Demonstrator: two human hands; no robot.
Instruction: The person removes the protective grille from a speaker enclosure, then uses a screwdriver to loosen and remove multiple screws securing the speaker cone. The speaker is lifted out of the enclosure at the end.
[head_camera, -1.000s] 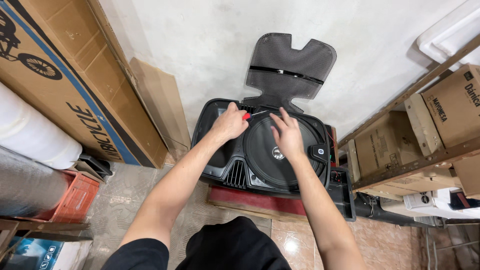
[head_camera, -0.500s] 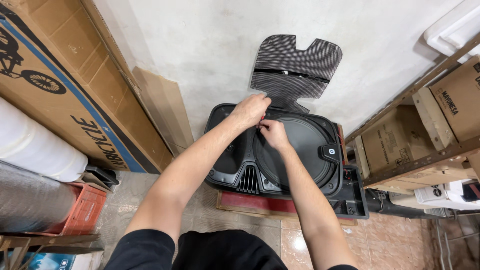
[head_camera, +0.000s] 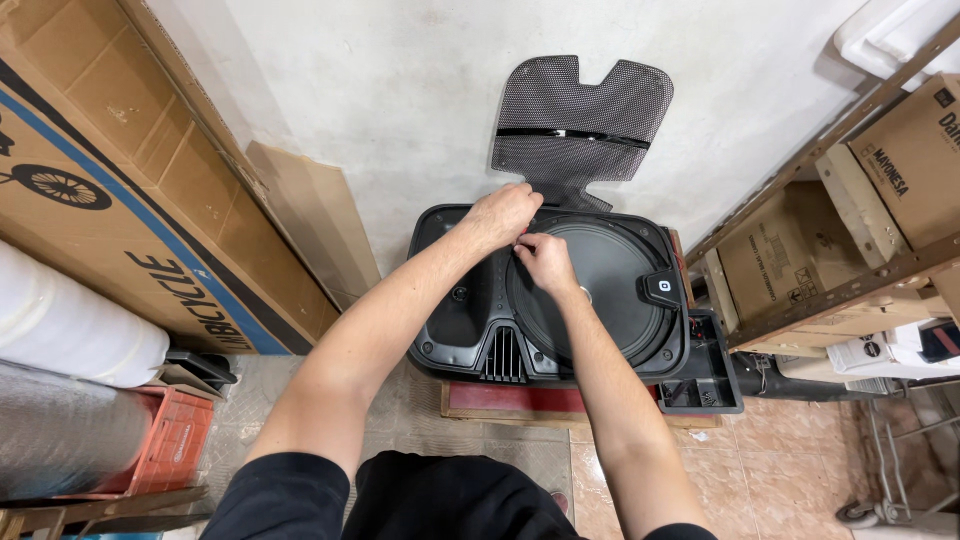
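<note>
One black speaker cabinet (head_camera: 548, 292) lies face up on a low red-topped wooden platform (head_camera: 510, 398), on the tiled floor against the white wall (head_camera: 400, 90). Its grille is off; one round cone (head_camera: 600, 290) and one slotted vent (head_camera: 505, 355) are exposed. Two hands are over its upper edge. The left hand (head_camera: 502, 214) is curled closed at the cabinet's top rim, with a sliver of red showing at its fingers; what it grips cannot be told. The right hand (head_camera: 545, 258) rests on the top left rim of the cone, fingertips pinched together and touching the left hand; whether it holds anything cannot be told. One black plastic part (head_camera: 705, 380) lies just beside the cabinet's right lower corner. Left of the person: one red crate (head_camera: 165, 445), one white roll (head_camera: 70, 330) and one large flat cardboard carton (head_camera: 110, 190) leaning on the wall. Right: one rack (head_camera: 850, 290) carrying several cardboard boxes. Farthest, one black mesh grille (head_camera: 580, 125) stands upright against the wall behind the cabinet.
</note>
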